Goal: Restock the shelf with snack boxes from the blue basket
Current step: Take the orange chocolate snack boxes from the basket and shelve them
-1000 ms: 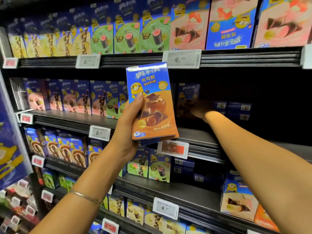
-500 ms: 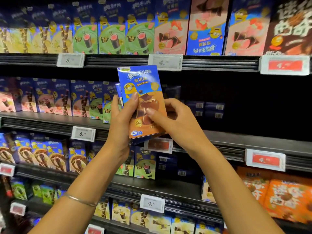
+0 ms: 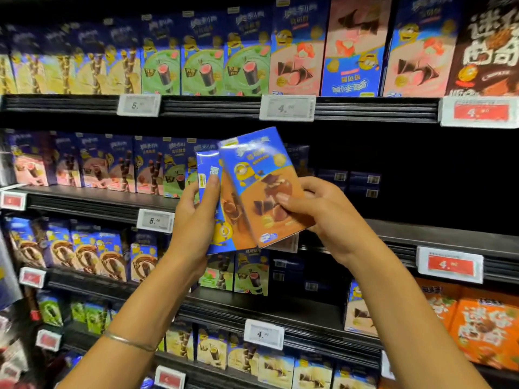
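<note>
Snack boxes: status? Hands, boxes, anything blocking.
Left hand grips rear box. Right hand pinches front box, the two fanned apart, off the shelf. Dark gap on middle shelf behind them, nothing in the way.

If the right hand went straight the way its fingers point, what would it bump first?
Probably the second snack box in the left hand: the right hand points leftward, pinching the front box, which overlaps it. Depth is unclear.
</note>
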A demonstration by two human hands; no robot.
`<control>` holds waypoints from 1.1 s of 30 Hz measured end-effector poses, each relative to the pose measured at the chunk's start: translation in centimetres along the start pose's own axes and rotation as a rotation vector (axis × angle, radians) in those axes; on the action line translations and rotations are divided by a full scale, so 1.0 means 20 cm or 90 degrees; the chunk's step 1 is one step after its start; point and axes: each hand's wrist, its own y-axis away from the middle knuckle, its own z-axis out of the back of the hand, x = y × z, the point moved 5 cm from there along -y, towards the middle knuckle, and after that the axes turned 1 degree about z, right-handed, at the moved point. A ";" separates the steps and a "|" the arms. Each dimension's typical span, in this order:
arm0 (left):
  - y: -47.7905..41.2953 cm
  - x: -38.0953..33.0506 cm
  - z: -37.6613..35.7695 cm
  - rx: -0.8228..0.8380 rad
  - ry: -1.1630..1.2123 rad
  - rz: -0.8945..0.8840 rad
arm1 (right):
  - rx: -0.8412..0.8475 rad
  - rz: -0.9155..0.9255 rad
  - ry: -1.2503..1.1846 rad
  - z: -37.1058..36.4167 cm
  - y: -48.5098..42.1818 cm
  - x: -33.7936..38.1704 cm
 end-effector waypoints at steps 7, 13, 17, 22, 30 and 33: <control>-0.02 0.02 0.02 -0.032 -0.010 0.019 | -0.176 -0.029 0.006 0.41 -0.18 -0.10; -0.02 -0.02 -0.06 -0.004 0.008 0.006 | -0.322 -0.123 0.214 0.69 -0.39 -0.23; -0.02 -0.03 -0.13 0.002 0.019 0.013 | -0.273 -0.162 0.490 0.77 -0.52 -0.34; -0.02 -0.01 -0.22 0.017 0.022 0.035 | -0.231 -0.180 0.675 0.78 -0.70 -0.38; -0.02 0.01 -0.30 0.024 -0.001 0.058 | -0.232 -0.158 0.650 0.82 -0.87 -0.43; -0.02 0.01 -0.32 0.034 -0.017 0.056 | -0.237 -0.161 0.621 0.81 -0.91 -0.45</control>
